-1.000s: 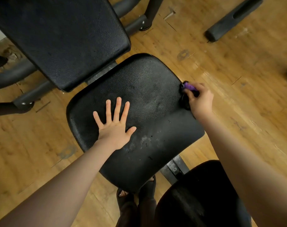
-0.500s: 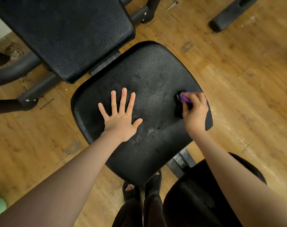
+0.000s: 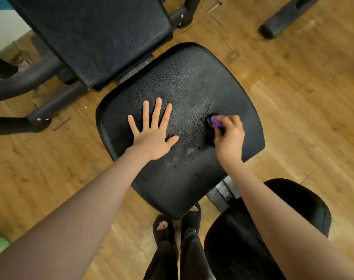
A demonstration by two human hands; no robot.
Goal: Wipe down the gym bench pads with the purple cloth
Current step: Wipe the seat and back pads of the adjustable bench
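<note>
The black seat pad [image 3: 192,85] of the gym bench fills the middle of the view, with pale smudges and dark specks near its front. My left hand [image 3: 152,132] lies flat on it, fingers spread, holding nothing. My right hand [image 3: 229,138] is closed on the purple cloth [image 3: 216,121], pressing it onto the right part of the seat pad; most of the cloth is hidden under the fingers. The black back pad [image 3: 99,37] rises behind the seat at the upper left.
Black frame tubes [image 3: 30,77] run along the wooden floor at the left. A round black pad [image 3: 293,199] sits at the lower right under my right forearm. My feet in black sandals [image 3: 164,227] stand below the seat's front edge. A black bar [image 3: 283,17] lies at the upper right.
My right hand has drawn the cloth from the seat pad's right edge inward onto its surface. My left hand stays flat in the same spot on the pad.
</note>
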